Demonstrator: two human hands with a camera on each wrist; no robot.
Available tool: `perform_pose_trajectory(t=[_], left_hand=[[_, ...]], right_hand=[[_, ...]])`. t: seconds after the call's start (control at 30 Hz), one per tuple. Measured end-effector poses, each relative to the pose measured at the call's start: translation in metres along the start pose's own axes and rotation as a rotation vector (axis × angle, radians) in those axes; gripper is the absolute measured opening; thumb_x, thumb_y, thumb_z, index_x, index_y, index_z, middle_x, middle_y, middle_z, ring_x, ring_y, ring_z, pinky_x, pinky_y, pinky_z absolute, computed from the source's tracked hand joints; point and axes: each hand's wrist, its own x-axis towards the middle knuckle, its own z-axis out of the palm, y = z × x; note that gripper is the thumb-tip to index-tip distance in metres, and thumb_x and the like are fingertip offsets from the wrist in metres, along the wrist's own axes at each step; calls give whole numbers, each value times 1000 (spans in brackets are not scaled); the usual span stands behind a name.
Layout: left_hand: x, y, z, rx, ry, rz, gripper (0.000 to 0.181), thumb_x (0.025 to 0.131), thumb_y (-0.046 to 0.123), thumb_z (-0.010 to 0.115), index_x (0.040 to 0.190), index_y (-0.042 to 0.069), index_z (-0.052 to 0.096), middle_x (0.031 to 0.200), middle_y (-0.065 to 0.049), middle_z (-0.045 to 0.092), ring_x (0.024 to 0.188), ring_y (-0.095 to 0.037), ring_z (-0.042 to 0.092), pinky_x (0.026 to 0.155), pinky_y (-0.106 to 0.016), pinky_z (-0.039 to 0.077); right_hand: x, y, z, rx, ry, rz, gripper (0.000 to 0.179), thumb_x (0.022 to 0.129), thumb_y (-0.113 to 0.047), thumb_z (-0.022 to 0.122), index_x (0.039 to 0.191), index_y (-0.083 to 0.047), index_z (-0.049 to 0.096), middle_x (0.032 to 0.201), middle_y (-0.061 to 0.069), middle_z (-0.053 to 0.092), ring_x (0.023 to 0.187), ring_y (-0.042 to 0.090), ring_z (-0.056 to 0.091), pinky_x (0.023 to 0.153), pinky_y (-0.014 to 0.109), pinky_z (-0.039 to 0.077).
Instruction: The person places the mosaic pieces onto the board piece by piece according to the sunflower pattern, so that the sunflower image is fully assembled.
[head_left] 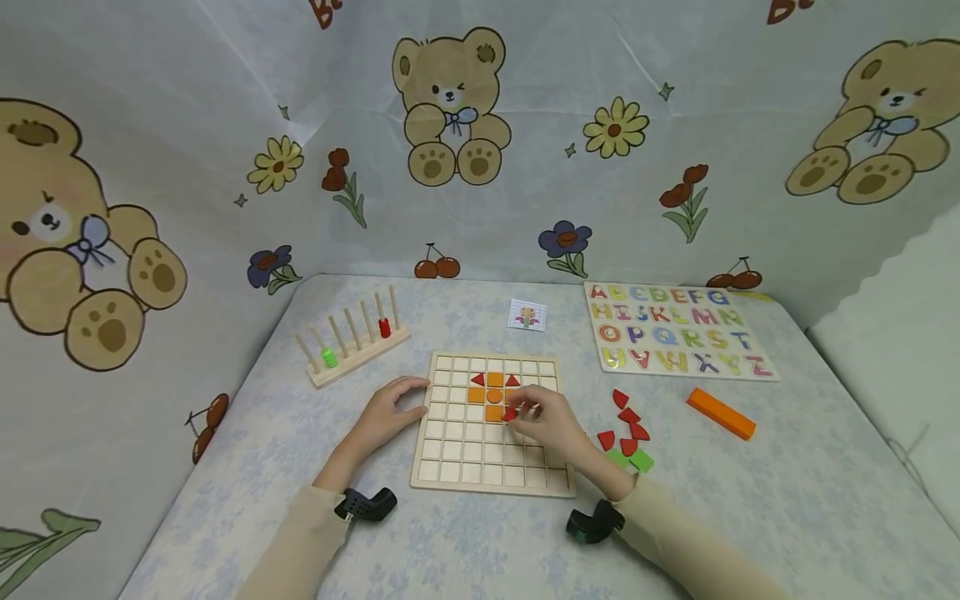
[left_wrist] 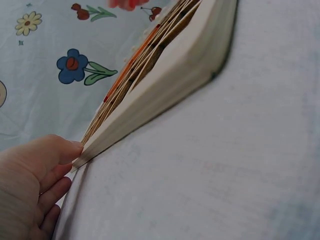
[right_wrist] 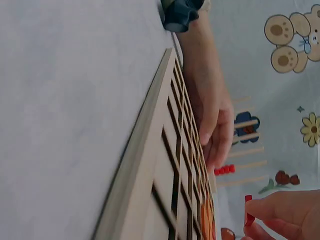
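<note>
A square wooden grid board (head_left: 453, 475) lies on the table. Orange square tiles (head_left: 495, 379) form a cross on it around an orange round tile (head_left: 494, 396), with red tiles (head_left: 478, 380) at two corners. My left hand (head_left: 384, 417) touches the board's left edge with thumb and fingertips; the left wrist view shows the thumb (left_wrist: 65, 147) at a corner. My right hand (head_left: 551, 421) is over the board, pinching a small red tile (right_wrist: 248, 212) between thumb and finger. That tile appears edge-on in the right wrist view, its outline unclear.
Right of the board lie several loose red tiles (head_left: 628, 415), green squares (head_left: 641, 460) and an orange bar (head_left: 722, 414). An alphabet board (head_left: 682, 332) and a small pattern card (head_left: 527, 316) sit farther back. A peg rack (head_left: 360, 357) with green and red beads stands back left.
</note>
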Motion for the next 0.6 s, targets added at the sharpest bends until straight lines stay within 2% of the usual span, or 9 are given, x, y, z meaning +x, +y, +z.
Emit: perform_pose_trajectory(t=[0.13,0.27,0.43,0.6], left_hand=[[-1,1,1,-2,-10,0,46,93,24,71,136,13,60,144,-10,55,141,-32,43,117,-54,34],[-1,1,3,-1,-22,-10,46,93,23,71,136,13,59,144,-9,55,141,-32,43,117,-53,34],[-1,3,2,1,-14,-19,45,93,21,71,135,12,60,143,-9,55,141,-31,44,118,-52,35],[-1,5,0,2,-2,-25,44,93,20,71,135,12,60,143,-9,56,141,-31,44,118,-52,34]], right_hand=[[16,-9,29,8,-39,26,28,82,6,74,109,6,68,96,17,69,77,15,59,66,20,50],[22,-4,47,-33,13,44,26,81,6,75,106,4,69,95,14,70,75,15,57,66,21,49],[25,0,55,-59,64,29,21,79,6,76,99,4,70,89,14,68,70,15,50,63,20,43],[28,0,57,-67,66,23,20,79,5,77,97,3,70,86,13,67,69,15,49,62,20,41]])
